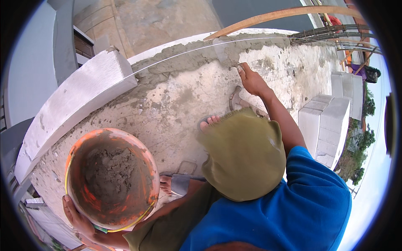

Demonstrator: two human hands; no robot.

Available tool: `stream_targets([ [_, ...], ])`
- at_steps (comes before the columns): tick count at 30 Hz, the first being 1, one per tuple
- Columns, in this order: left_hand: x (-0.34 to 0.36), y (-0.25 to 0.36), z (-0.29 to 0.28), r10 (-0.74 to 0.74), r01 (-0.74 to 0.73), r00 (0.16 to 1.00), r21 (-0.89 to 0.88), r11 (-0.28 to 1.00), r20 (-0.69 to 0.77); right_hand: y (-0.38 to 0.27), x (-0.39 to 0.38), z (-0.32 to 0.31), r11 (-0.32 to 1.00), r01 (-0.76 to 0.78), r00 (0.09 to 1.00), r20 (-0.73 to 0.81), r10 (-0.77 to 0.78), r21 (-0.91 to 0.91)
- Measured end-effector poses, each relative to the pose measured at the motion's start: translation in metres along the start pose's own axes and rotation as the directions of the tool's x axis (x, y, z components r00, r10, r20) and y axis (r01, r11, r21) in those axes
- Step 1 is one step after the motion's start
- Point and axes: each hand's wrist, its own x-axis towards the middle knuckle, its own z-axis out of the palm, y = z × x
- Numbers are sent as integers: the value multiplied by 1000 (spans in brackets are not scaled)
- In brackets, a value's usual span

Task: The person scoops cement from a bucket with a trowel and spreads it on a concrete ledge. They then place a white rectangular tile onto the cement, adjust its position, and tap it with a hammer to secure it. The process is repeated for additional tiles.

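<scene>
My left hand (77,213) grips the rim of an orange bucket (148,163) holding grey mortar (106,171), its yellow handle lying along the side. My right hand (251,79) is closed on a trowel (222,52), whose blade rests on a band of wet mortar (184,56) along a taut white string. A white block (83,92) stands at the left end of that band. A metal tool (236,100), perhaps a hammer, lies below my right hand, partly hidden by my olive-clad knee (243,154). My sandaled feet are on the spattered concrete (155,117).
Stacked white blocks (320,125) stand at the right. A curved-looking wooden beam (268,16) and bundled rebar (326,35) are at the upper right, near a person in purple (360,71). A drop to a lower floor (138,21) lies beyond the mortared edge.
</scene>
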Motion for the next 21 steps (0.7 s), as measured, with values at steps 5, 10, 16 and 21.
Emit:
stream_targets([
  [5, -13, -23, -11, 375, -386, 919, 484, 785, 124, 2, -10, -9, 797, -346, 938, 200, 283, 495],
  [10, -19, 24, 6, -167, 164, 983, -53, 985, -70, -92, -28, 42, 577, -376, 913, 395, 97, 725],
  [16, -28, -4, 2, 87, -86, 992, 12, 996, -92, -204, -46, 71, 633, -345, 893, 451, -6, 692],
  [21, -26, -24, -2, 95, -99, 993, -52, 994, -71, -233, -53, 92, 635, -317, 898, 438, -39, 705],
])
